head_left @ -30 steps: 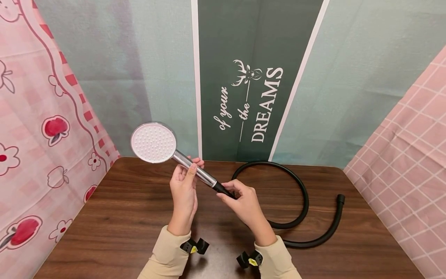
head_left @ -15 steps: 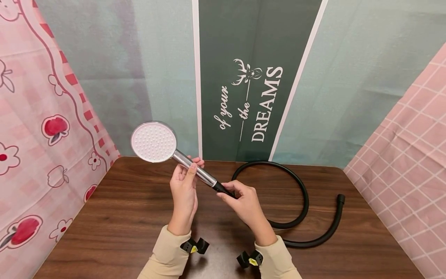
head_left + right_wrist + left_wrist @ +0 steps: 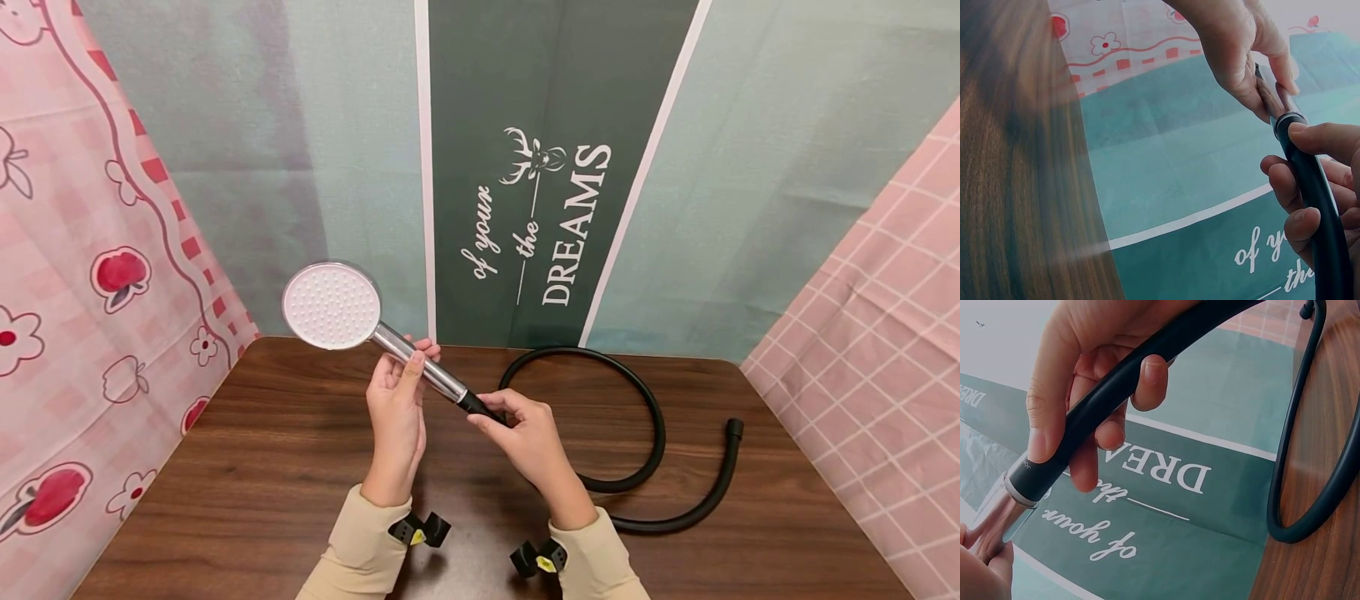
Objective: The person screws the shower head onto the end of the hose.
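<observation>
A shower head point(image 3: 332, 306) with a round white nozzle face and a chrome handle is tilted up to the left above the table. My left hand point(image 3: 397, 408) grips the chrome handle, thumb across its front. At the lower end of the handle, my right hand point(image 3: 525, 433) pinches the black end of a hose point(image 3: 658, 417). In the left wrist view, the black hose end point(image 3: 1025, 475) meets the silver collar of the handle, with the right thumb lying along it. The right wrist view shows the right fingers curled round the hose point(image 3: 1310, 181) just below that joint.
The rest of the hose loops over the brown wooden table point(image 3: 262, 467), its free end point(image 3: 734, 428) pointing away at the right. A green printed curtain point(image 3: 360, 167) stands behind; pink cloths point(image 3: 97, 375) flank both sides. Wrist cameras point(image 3: 420, 530) sit on both sleeves.
</observation>
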`<action>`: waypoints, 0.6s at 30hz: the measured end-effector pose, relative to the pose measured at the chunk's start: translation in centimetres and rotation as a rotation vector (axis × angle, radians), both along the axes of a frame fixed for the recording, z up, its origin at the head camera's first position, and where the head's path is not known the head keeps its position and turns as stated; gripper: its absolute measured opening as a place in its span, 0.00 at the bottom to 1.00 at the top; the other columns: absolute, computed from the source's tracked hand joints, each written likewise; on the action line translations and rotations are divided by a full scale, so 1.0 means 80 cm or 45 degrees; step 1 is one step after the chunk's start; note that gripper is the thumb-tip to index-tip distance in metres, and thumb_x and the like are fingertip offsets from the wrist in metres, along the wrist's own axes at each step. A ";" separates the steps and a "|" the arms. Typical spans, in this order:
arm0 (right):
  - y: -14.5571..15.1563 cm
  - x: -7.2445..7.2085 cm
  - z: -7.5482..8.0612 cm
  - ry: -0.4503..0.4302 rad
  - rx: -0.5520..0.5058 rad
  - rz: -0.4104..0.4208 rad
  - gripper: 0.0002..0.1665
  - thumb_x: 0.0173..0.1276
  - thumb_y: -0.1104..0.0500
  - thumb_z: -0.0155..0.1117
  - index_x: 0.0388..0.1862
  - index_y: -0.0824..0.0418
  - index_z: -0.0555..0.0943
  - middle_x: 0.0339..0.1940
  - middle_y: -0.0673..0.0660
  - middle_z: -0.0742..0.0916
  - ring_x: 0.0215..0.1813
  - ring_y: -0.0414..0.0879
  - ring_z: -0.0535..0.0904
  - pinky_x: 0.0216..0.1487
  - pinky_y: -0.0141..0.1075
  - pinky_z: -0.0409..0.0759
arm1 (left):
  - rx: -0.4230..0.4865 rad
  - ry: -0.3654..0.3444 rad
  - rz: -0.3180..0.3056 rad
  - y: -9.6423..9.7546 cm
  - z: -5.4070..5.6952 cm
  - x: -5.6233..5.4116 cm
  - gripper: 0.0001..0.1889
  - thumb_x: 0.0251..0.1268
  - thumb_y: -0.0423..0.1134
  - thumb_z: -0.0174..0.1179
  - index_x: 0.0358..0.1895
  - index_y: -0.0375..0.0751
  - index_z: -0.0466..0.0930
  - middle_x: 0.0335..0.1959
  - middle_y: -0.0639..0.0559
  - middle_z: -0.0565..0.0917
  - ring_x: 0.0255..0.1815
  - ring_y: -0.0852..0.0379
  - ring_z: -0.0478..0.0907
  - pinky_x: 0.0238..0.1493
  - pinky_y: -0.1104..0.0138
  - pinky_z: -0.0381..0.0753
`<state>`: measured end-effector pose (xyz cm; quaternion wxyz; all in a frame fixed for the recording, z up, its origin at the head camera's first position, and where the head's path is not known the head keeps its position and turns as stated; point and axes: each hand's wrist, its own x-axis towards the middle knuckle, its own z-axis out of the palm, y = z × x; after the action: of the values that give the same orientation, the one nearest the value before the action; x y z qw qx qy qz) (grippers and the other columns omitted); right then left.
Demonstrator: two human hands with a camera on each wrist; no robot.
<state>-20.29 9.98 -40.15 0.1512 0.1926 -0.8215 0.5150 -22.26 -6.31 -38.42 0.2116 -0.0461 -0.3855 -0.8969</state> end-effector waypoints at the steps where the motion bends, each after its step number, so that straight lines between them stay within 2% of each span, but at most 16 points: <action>1: 0.000 0.000 0.000 0.001 0.001 0.001 0.13 0.58 0.60 0.76 0.43 0.58 0.87 0.34 0.55 0.91 0.28 0.33 0.76 0.28 0.27 0.75 | 0.000 0.000 0.000 0.000 0.000 0.000 0.10 0.71 0.27 0.55 0.52 0.34 0.71 0.41 0.48 0.87 0.43 0.59 0.87 0.55 0.66 0.86; 18: 0.001 -0.002 -0.002 -0.013 0.001 0.016 0.12 0.60 0.58 0.75 0.43 0.58 0.88 0.34 0.55 0.91 0.28 0.34 0.76 0.26 0.27 0.77 | -0.001 -0.018 0.004 0.000 0.001 0.000 0.11 0.71 0.26 0.55 0.53 0.34 0.71 0.40 0.50 0.87 0.43 0.60 0.87 0.55 0.66 0.86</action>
<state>-20.43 10.02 -40.29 0.1438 0.1953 -0.8212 0.5165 -22.25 -6.33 -38.30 0.2104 -0.0392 -0.3875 -0.8967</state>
